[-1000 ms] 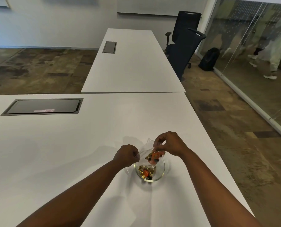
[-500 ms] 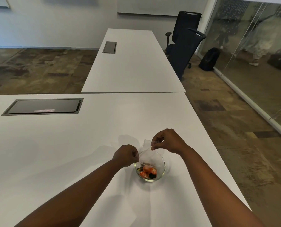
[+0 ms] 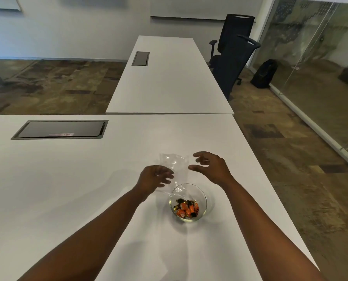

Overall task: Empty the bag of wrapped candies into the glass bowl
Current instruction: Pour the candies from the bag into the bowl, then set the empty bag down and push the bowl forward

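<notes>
The glass bowl (image 3: 205,197) sits on the white table (image 3: 71,179) and holds several orange, gold and dark wrapped candies (image 3: 187,208). The clear plastic bag (image 3: 176,166) looks empty; it lies just beyond the bowl, with its lower end touching the bowl's far rim. My left hand (image 3: 153,178) is to the left of the bag with its fingers loosened and spread, and the bag's edge lies across them. My right hand (image 3: 210,167) hovers to the right of the bag, fingers apart and holding nothing.
A dark cable hatch (image 3: 60,129) is set into the table at the far left. A second white table (image 3: 169,78) joins on beyond. Black office chairs (image 3: 231,57), a black backpack (image 3: 264,74) and a glass wall stand to the right. The table's right edge runs close to the bowl.
The candies dropped from the bag into the bowl. Both hands then rose away from the bowl and loosened their pinch; the right hand let go of the bag.
</notes>
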Demonstrator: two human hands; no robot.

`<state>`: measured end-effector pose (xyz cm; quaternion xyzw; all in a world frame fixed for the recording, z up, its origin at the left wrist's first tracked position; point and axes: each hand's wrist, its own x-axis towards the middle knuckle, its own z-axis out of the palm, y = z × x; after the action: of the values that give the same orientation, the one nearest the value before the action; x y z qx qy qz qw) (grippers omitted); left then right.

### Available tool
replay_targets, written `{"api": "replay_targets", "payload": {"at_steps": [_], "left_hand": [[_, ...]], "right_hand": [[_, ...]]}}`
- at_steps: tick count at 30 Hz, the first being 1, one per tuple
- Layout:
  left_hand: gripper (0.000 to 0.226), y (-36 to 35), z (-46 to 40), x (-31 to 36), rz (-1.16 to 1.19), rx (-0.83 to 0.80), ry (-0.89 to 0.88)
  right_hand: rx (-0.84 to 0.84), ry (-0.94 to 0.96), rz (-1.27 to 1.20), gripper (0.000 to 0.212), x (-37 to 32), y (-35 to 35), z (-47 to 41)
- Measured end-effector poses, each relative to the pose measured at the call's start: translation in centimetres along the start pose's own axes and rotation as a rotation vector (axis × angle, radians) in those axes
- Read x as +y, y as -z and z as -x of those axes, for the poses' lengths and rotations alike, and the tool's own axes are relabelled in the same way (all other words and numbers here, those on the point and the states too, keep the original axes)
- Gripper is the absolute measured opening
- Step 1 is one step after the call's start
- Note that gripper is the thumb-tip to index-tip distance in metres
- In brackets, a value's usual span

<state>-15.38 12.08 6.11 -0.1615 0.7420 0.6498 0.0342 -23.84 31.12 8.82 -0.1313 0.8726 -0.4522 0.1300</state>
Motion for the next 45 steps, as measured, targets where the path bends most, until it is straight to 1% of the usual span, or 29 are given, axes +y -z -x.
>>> {"api": "replay_targets", "payload": {"at_steps": [2, 5, 8, 11, 13, 17, 20, 23, 25, 27, 28, 31, 32, 34, 36, 37, 38, 39, 41, 42, 43, 44, 45], "left_hand": [[0.017, 1.3, 0.5, -0.6, 0.119, 0.098, 0.06], [0.014, 2.9, 1.4, -1.9, 0.179, 0.182, 0.133], [0.011, 3.7, 2.6, -3.8, 0.18, 0.185, 0.238], [0.009, 3.8, 4.0, -5.6, 0.131, 0.122, 0.357], [0.012, 3.5, 4.7, -6.7, 0.118, 0.1, 0.392], [0.019, 2.9, 5.4, -8.2, 0.083, 0.108, 0.453], [0.017, 2.7, 5.7, -8.9, 0.1, 0.062, 0.508], [0.015, 2.8, 5.9, -9.5, 0.085, 0.074, 0.555], [0.021, 2.9, 6.0, -9.8, 0.04, 0.053, 0.572], [0.035, 3.0, 5.9, -9.8, -0.072, 0.043, 0.611], [0.042, 3.1, 5.8, -9.6, -0.202, 0.053, 0.629], [0.059, 3.6, 5.4, -8.8, -0.767, 0.071, 0.578], [0.06, 3.7, 5.3, -8.4, -0.902, 0.089, 0.548], [0.059, 3.8, 5.0, -7.7, -1.077, 0.16, 0.478], [0.055, 3.9, 4.6, -7.1, -1.134, 0.231, 0.393], [0.051, 3.9, 4.2, -6.8, -1.095, 0.259, 0.337], [0.047, 3.8, 3.9, -6.5, -1.005, 0.285, 0.275], [0.042, 3.7, 3.6, -6.2, -0.872, 0.312, 0.212], [0.035, 3.0, 3.0, -5.4, -0.516, 0.342, 0.13], [0.033, 2.4, 2.8, -5.0, -0.31, 0.326, 0.132], [0.032, 1.8, 2.5, -4.4, -0.117, 0.278, 0.171], [0.034, 1.3, 2.4, -3.9, 0.033, 0.204, 0.242], [0.04, 0.9, 2.2, -3.3, 0.129, 0.113, 0.313]], "right_hand": [[0.027, -0.138, 0.04, 0.037, 1.4, -0.4, 0.1], [-0.001, -0.339, 0.143, 0.042, 3.5, -1.0, 0.8], [-0.074, -0.488, 0.128, 0.052, 4.6, -1.7, 1.8], [-0.139, -0.593, 0.038, 0.055, 4.9, -2.5, 2.9], [-0.139, -0.619, 0.031, 0.053, 5.0, -3.0, 3.4], [-0.135, -0.628, 0.036, 0.044, 5.0, -3.9, 4.1], [-0.12, -0.614, 0.04, 0.036, 5.1, -4.5, 4.4], [-0.107, -0.553, 0.095, 0.034, 5.1, -5.1, 4.8], [-0.099, -0.517, 0.142, 0.037, 5.3, -5.5, 4.9], [-0.085, -0.51, 0.128, 0.041, 5.5, -5.8, 5.0], [-0.082, -0.504, 0.123, 0.042, 5.6, -5.8, 4.9], [-0.079, -0.493, 0.118, 0.045, 5.7, -6.0, 5.0], [-0.072, -0.496, 0.117, 0.045, 5.6, -6.0, 5.1], [-0.063, -0.504, 0.133, 0.048, 5.5, -6.1, 5.1], [-0.053, -0.511, 0.133, 0.05, 5.4, -6.1, 5.1], [-0.046, -0.51, 0.12, 0.049, 5.3, -6.0, 5.0], [-0.04, -0.505, 0.105, 0.048, 5.1, -5.9, 4.8], [-0.036, -0.499, 0.088, 0.047, 4.9, -5.8, 4.6], [-0.025, -0.486, 0.052, 0.045, 4.3, -5.5, 4.0], [-0.021, -0.481, 0.032, 0.043, 3.9, -5.4, 3.7], [-0.014, -0.476, 0.006, 0.04, 3.5, -5.3, 3.3], [-0.007, -0.473, -0.02, 0.037, 3.0, -5.3, 3.0], [0.0, -0.471, -0.035, 0.036, 2.6, -5.2, 2.7]]}}
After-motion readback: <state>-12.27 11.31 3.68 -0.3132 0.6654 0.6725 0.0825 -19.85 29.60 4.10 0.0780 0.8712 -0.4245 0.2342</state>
